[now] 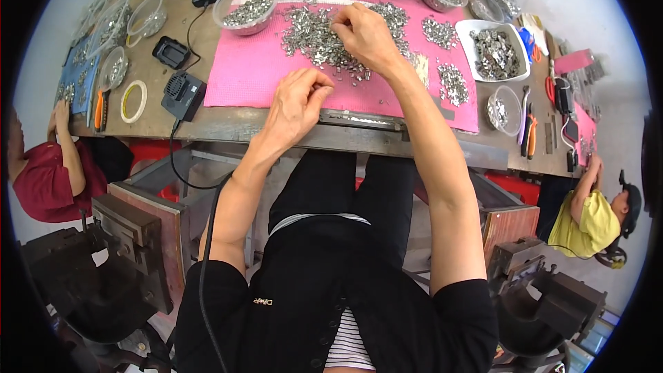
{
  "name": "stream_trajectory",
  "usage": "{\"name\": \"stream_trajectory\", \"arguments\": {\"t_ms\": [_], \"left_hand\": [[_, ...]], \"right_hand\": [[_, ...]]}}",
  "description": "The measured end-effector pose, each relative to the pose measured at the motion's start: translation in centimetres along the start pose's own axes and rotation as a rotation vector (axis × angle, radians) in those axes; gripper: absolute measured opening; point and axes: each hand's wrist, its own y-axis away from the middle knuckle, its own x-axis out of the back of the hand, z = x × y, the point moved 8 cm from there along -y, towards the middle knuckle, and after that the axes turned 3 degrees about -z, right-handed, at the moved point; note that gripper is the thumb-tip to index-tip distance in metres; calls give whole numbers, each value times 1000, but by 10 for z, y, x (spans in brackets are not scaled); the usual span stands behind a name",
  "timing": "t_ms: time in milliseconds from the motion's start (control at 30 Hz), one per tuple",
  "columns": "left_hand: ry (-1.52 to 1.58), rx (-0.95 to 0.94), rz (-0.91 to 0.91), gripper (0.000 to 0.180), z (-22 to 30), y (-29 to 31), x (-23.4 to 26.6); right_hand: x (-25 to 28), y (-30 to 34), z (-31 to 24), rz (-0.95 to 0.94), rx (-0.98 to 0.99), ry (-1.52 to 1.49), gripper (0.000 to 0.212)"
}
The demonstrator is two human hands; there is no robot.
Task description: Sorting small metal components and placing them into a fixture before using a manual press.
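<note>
A pink mat [242, 79] on the bench carries a wide heap of small silvery metal pieces [311, 36]. Over the heap's right part is my right hand [364, 33], fingers curled down and pinched together; whatever they grip, if anything, is hidden. My left hand [295, 105] is held above the mat's near edge, its thumb and fingers closed toward each other, and what lies between them cannot be made out. Just right of it, a long narrow metal bar [362, 120] runs along the bench's front edge. Two smaller piles, one upper [440, 32] and one lower [453, 85], lie right of the heap.
Clear tubs of metal pieces, such as a round one [246, 10], line the mat's far side. At right stand a white square tray [492, 52] and a small cup [504, 110]. Left are a black corded box [184, 95] and tape roll [134, 101]. People sit at both sides.
</note>
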Motion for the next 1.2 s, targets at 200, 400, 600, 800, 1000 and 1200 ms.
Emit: {"name": "stream_trajectory", "arguments": {"t_ms": [200, 400, 600, 800, 1000, 1200], "left_hand": [[165, 56, -36, 9, 19, 18, -17], [101, -117, -57, 8, 32, 24, -36], [62, -126, 21, 9, 30, 28, -39], [-101, -256, 134, 11, 45, 30, -33], [-131, -295, 141, 15, 49, 37, -35], [-148, -183, 117, 26, 29, 29, -14]], "right_hand": [[29, 73, -25, -399, -242, -247, 14], [27, 117, -13, -316, -279, -146, 14], [31, 116, -18, -242, -234, -112, 13], [32, 113, -26, -241, -128, -27, 13], [30, 111, -31, -295, -70, -12, 8], [26, 112, -27, -374, -123, -46, 11]]}}
